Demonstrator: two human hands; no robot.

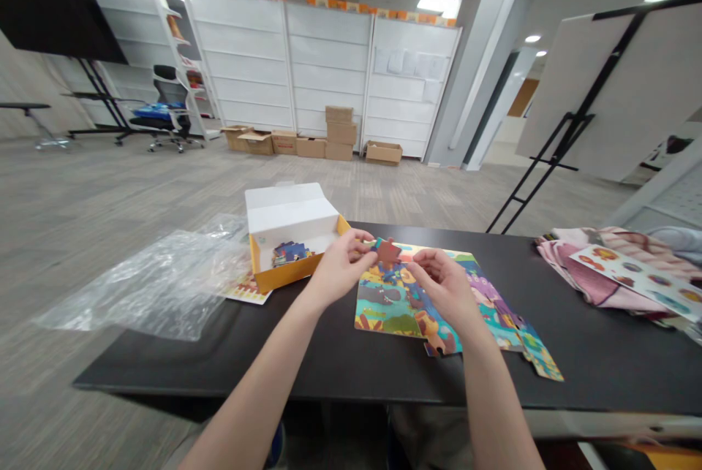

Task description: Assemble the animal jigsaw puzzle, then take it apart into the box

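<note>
My left hand (345, 264) pinches a reddish-brown jigsaw puzzle piece (388, 252) with a bit of teal at its edge, raised over the far part of a colourful jigsaw puzzle (389, 313). Just right of the piece, my right hand (447, 286) hovers over the puzzle with bent fingers, thumb and forefinger slightly apart and nothing visible between them. Joined pieces form the puzzle's animal picture, its near and right edges uneven. My right hand and forearm hide part of its middle.
An open yellow-and-white box (288, 278) holds several loose puzzle pieces (290, 252), left on the black table (307, 360). Clear plastic wrapping (159, 280) and a printed sheet (249, 293) lie beside it. At right are pink cloth (570, 273) and a sticker sheet (641, 280).
</note>
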